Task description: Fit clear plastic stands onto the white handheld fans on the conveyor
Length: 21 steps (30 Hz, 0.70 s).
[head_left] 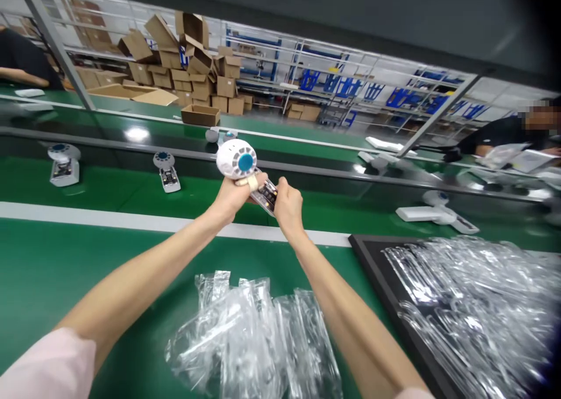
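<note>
A white device with a round head and a blue centre (236, 159) is held up over the far side of the green table. My left hand (236, 197) wraps round its neck just below the head. At the lower end, where dark inner parts show, my right hand (288, 205) has its fingers closed on the handle's edge. Clear plastic pieces in a pile (258, 340) lie on the table between my forearms. Two similar devices, one at the far left (65, 164) and one nearer (167, 171), rest on the green strip beyond.
At the right, a black tray (372, 276) holds many clear plastic parts (482, 294). Behind it lies a white device (433, 213). A dark rail and slanted posts cross the view. Beyond are an open carton (200, 115), stacked boxes and people at both sides.
</note>
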Each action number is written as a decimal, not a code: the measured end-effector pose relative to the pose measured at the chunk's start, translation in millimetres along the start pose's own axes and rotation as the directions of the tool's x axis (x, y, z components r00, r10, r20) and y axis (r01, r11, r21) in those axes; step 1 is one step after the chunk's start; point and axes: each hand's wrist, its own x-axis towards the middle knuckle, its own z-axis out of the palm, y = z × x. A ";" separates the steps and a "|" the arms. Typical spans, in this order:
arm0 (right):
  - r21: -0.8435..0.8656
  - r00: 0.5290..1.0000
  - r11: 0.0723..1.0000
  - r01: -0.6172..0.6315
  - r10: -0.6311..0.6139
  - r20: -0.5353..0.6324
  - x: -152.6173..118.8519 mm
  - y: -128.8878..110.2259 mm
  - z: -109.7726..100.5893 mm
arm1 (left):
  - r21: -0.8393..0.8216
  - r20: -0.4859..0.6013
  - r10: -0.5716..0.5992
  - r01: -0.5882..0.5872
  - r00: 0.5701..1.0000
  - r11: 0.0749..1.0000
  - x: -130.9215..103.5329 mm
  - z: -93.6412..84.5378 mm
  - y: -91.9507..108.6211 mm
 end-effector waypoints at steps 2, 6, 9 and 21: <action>-0.128 0.987 0.991 -0.032 0.052 0.152 9.3 2.1 2.2 | 0.054 -0.057 -0.139 0.142 0.989 0.988 27.8 -13.9 -17.8; -0.194 0.926 0.981 0.011 0.063 0.372 -10.0 8.9 -18.8 | 0.193 -0.182 -0.225 0.260 0.957 0.946 65.8 -52.6 -37.0; -0.189 0.776 0.980 0.059 0.074 0.627 -56.5 16.4 -38.6 | 0.312 -0.237 -0.222 0.290 0.946 0.905 47.7 -86.1 -32.4; -0.153 0.653 0.923 0.354 -0.127 0.747 -103.9 13.9 -16.3 | 0.857 0.386 -0.244 -0.248 0.890 0.452 -116.2 -106.3 -28.9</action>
